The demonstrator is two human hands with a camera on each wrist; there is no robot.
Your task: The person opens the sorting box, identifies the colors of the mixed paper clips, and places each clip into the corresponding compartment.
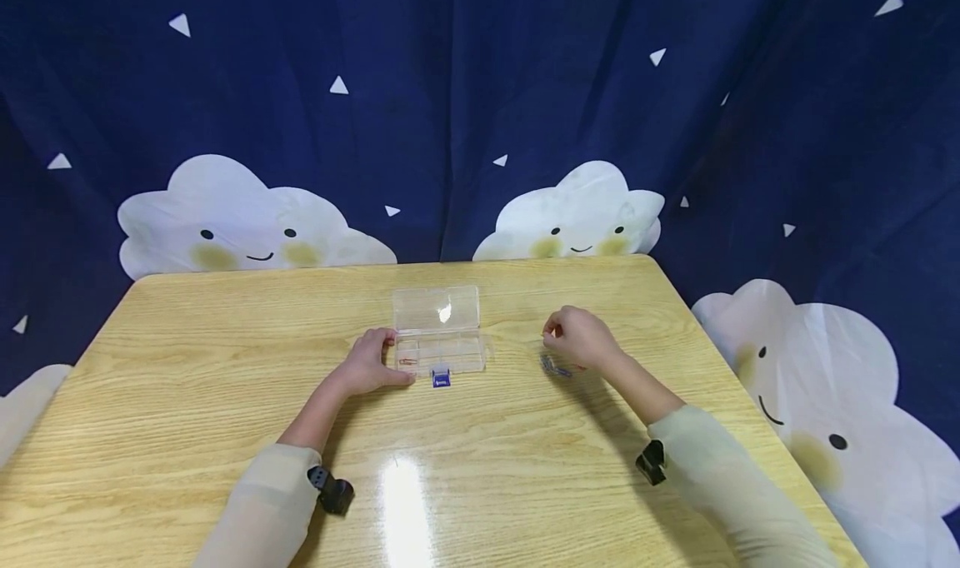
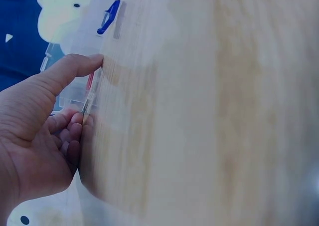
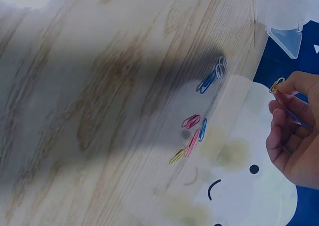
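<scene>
A clear plastic compartment box [image 1: 457, 356] lies on the table with its lid [image 1: 427, 308] swung back. My left hand [image 1: 366, 366] grips the box's left end, thumb at the front edge and fingers at the far side. Inside the left compartment is a red paper clip [image 1: 408, 361]. A blue latch [image 1: 441, 379] sits at the box's front. Between thumb and forefinger, my right hand [image 3: 296, 126] pinches a yellow paper clip [image 3: 276, 85]. This hand is over the table to the right of the box, close above loose paper clips [image 1: 550, 366].
In the right wrist view, a blue paper clip [image 3: 206, 81] lies beside silver ones. Nearer the bottom are pink paper clips [image 3: 192, 142], another blue one and a yellow paper clip [image 3: 177, 155]. A dark blue curtain [image 1: 450, 118] with clouds hangs behind the wooden table [image 1: 225, 343].
</scene>
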